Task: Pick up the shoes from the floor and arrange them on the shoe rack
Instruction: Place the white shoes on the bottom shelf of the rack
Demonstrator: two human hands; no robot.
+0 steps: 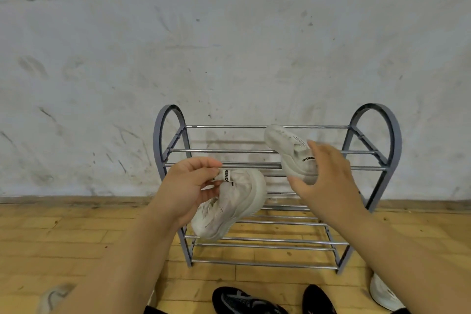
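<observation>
**Now: two white sneakers in hand at the rack**

Your left hand point(188, 186) pinches the heel tab point(226, 175) of the hanging sneaker point(234, 201). It dangles toe-down at centre frame, in front of the rack's middle bars. Your right hand point(328, 176) grips the heel of the upper sneaker point(288, 145), thumb below and fingers above, though blur softens the fingers. That shoe tilts toe toward the upper left over the top tier; whether it touches the bars cannot be told.

Both look light, with soft fabric uppers and thick, stiffer soles. The tab pinch probably lets the shoe swing. A hold around the heel or sole should place it more steadily on the thin bars, where a toe could dip into a gap.

The shoe rack point(393, 135) stands against the wall, and the upper sneaker is the only shoe at its tiers. Along the bottom edge, on the floor, are two black shoes point(244, 301), a white shoe point(384, 293) at lower right and a blurred pale shoe point(53, 296) at lower left.
</observation>
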